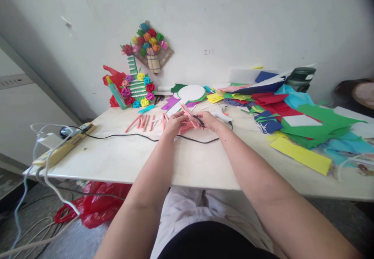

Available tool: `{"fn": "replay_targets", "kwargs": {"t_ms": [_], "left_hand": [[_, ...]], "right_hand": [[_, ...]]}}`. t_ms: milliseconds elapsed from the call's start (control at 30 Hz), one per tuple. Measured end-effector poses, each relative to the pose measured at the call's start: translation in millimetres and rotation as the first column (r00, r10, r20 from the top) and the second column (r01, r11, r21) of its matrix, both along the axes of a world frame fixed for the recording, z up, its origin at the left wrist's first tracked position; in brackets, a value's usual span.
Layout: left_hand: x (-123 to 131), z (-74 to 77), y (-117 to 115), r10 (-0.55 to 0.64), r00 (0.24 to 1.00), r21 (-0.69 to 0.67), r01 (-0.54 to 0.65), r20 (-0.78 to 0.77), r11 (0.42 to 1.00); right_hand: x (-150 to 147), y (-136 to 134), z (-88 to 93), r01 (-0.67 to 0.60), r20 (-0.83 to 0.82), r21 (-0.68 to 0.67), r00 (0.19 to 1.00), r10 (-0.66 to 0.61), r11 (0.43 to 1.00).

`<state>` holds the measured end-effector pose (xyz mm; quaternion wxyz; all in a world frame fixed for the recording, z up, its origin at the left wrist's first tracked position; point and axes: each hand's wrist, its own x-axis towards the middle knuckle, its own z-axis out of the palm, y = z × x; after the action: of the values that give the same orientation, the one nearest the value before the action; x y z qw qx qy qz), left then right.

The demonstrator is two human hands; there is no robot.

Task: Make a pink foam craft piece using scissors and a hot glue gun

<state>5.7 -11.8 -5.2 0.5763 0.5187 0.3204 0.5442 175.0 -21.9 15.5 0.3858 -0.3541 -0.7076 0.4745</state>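
My left hand (174, 121) is closed around several thin pink paper strips (186, 110) above the middle of the table. Close beside it, my right hand (209, 120) grips black-handled scissors (198, 120), whose blades are hidden among the pink pieces. More pink paper (188, 126) shows beneath the two hands. To the left of my left hand lies a row of rolled pink paper sticks (145, 122). Behind the hands rests a white round paper cutout (191, 93) with green and purple paper under it.
A white glue gun (221, 115) lies right of my hands; a black cable (128, 135) crosses the table. At left are a power strip (62, 144) and a green glue bottle (116, 92). Paper flower crafts (136, 83) stand at the wall. Coloured sheets (318, 124) pile up right.
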Motion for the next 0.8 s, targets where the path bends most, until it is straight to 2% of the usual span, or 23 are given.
{"fn": "replay_targets", "kwargs": {"t_ms": [167,333,567,800], "left_hand": [[-0.4,-1.7,1.5,-0.021,1.000,0.018,0.021,-0.007,1.000],[0.8,-1.6,0.4,-0.026,1.000,0.009,0.026,-0.005,1.000],[2.0,0.0,-2.8,-0.097,0.995,0.000,0.097,0.003,0.995],[4.0,3.0,-7.3,-0.126,0.992,-0.008,0.126,0.001,0.992]], "right_hand": [[-0.3,0.7,-1.4,-0.023,-0.032,-0.031,0.999,0.022,0.999],[-0.2,1.8,-2.4,0.006,-0.027,-0.083,1.000,-0.008,0.996],[1.9,1.4,-1.7,-0.002,-0.020,-0.094,1.000,0.000,0.996],[0.6,-3.7,4.0,0.052,-0.022,-0.103,0.998,-0.054,0.993]]}}
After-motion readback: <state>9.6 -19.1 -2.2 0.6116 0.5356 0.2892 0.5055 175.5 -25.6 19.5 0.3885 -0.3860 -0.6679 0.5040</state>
